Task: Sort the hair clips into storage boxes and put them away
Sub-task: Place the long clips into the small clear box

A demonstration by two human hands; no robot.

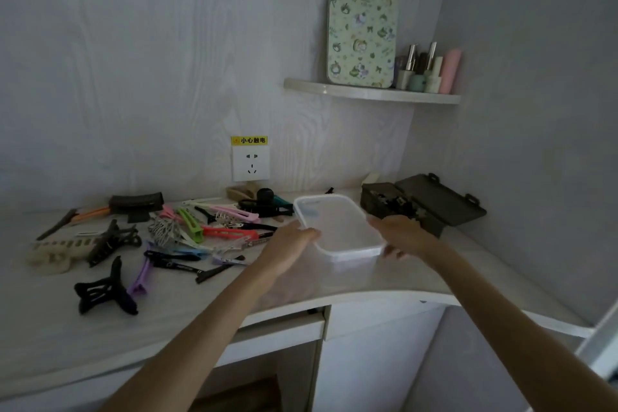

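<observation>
Between both hands (294,239), rounded translucent plastic box (337,227).

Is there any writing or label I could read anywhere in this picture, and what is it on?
"小心触电": black characters on the yellow sticker just above the wall socket.
Patterned board on the shelf: only cartoon drawings, any lettering too small to read.
Bottles beside it: no readable labels.

Both hands (344,237) around clear box (337,227)
</observation>
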